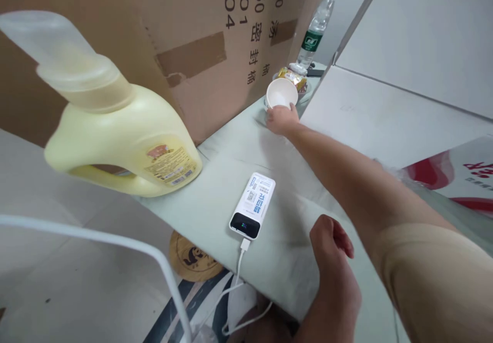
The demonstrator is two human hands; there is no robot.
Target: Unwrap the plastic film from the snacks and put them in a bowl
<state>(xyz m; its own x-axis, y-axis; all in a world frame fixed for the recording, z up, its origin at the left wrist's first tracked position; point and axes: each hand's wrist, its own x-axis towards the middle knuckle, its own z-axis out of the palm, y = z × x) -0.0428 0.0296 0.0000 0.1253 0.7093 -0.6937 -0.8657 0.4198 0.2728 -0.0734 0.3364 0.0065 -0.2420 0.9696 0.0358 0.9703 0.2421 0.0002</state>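
My right hand (283,119) reaches to the far end of a narrow, pale green covered surface (223,178). Its fingers grip the near rim of a small white bowl (282,92), which is tilted so that its inside faces me. Closer in, my left hand (331,240) is loosely curled above the surface, and nothing shows in it. To its left lies a white power bank (254,199) with a lit dark display. A white charging cable (242,255) is plugged into its near end and drops over the edge.
A large yellow detergent jug (123,132) stands at the left before a big cardboard box (185,19). Behind the bowl are a yellow packet (292,77) and a clear water bottle (314,32). White panels (404,91) border the right. A round wooden stool top (190,258) sits below the edge.
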